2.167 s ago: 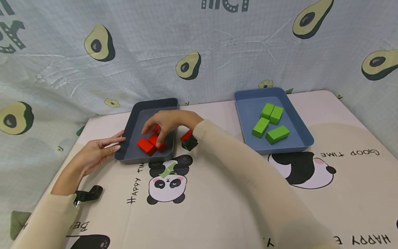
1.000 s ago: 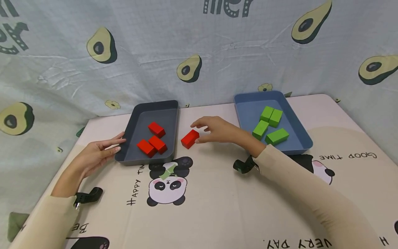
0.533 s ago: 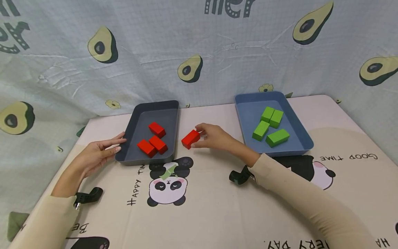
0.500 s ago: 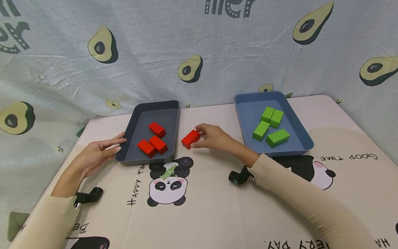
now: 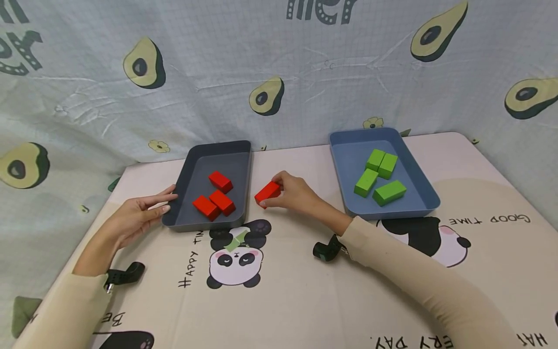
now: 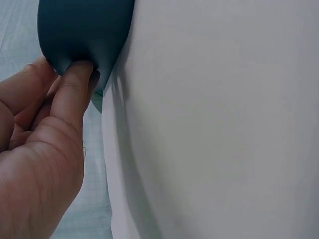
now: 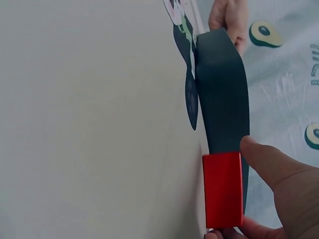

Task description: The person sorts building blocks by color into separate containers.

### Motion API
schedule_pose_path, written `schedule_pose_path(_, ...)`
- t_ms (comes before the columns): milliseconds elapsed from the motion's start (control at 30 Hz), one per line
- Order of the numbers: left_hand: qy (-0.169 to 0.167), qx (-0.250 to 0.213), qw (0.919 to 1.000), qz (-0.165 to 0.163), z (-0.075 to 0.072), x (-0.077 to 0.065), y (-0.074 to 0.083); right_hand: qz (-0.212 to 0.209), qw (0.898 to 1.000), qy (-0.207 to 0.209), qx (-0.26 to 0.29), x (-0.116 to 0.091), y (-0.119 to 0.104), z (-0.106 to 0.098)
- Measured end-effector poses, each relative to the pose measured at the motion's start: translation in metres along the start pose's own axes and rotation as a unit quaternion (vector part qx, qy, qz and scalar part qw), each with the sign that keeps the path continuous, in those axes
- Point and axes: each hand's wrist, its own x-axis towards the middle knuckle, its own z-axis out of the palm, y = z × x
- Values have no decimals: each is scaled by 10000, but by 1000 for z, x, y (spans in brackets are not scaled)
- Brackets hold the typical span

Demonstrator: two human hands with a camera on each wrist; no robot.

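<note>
A red block point(image 5: 267, 192) lies on the tablecloth just right of the dark grey tray point(image 5: 174, 228). My right hand point(image 5: 296, 194) pinches it, thumb along the near side and fingers at the far end. Close up in the right wrist view, the red block point(image 7: 223, 190) stands before the tray wall point(image 7: 222, 99), with the thumb beside it and fingertips at its lower end. My left hand point(image 5: 135, 218) touches the tray's left wall with fairly straight fingers. The left wrist view shows the left hand point(image 6: 45, 144) against the tray's outer wall point(image 6: 84, 35).
Inside the dark tray lie three red blocks point(image 5: 222, 202). A blue tray point(image 5: 348, 206) to the right holds several green blocks point(image 5: 389, 193). Behind the table point(image 5: 305, 291) hangs an avocado-print curtain point(image 5: 209, 58).
My right hand has left the dark tray, moved right to the loose red block, then closed its thumb and fingers on it. The left hand has stayed at the tray.
</note>
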Motion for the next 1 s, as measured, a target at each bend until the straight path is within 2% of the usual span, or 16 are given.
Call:
schedule_pose_path(167,-18,-101,9999,37,0,0,-1,28,9999,96,-92,5,-2,4)
schedule_pose_path(267,-44,-125,9999,69,0,0,-2,-30,9999,-4,-158,7,-2,3)
schedule_pose_path(567,-64,-188,9998,77,-1,2,-1,-250,9941,-1032,227,11,8,-10)
schedule_pose_path(867,-10,-47,10000,52,0,1,-1,-562,9849,-1416,825,18,21,-17)
schedule_pose_path(1000,-21,-78,9999,76,0,0,-1,-411,9785,-1646,1171,19,25,-17)
